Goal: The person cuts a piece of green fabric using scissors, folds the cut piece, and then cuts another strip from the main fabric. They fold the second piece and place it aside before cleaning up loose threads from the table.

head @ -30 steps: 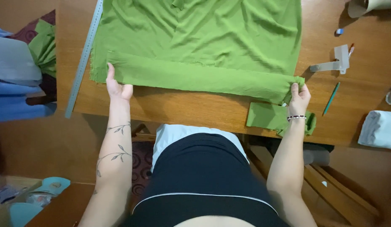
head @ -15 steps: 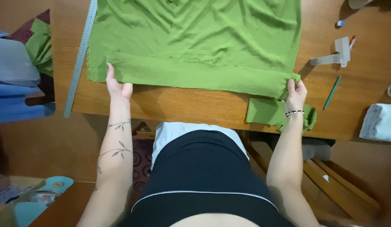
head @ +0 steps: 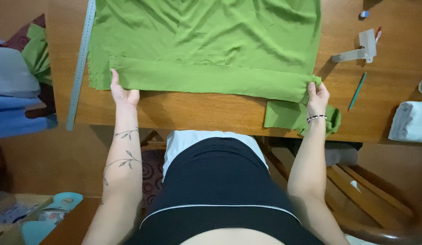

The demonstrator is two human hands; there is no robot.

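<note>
A large green cloth (head: pixel 206 36) lies spread on a wooden table (head: pixel 197 111). Its near edge is turned up into a long folded band (head: pixel 211 81) running left to right. My left hand (head: pixel 122 90) pinches the left end of that band, thumb up along the fold. At the right end, my right hand (head: pixel 317 97), wearing a beaded bracelet, grips the bunched corner of the band. A smaller green scrap (head: pixel 288 115) lies under my right wrist at the table's front edge.
A long metal ruler (head: pixel 80 63) lies along the cloth's left side. Right of the cloth are a clear plastic square (head: pixel 360 47), a teal pencil (head: pixel 357 90) and a folded pale cloth (head: pixel 410 121). Blue and green fabrics (head: pixel 18 86) are stacked left. A wooden chair (head: pixel 356 181) stands lower right.
Both hands have rolled the cloth's near edge further away from me, so the folded band sits higher on the table and more bare wood shows in front.
</note>
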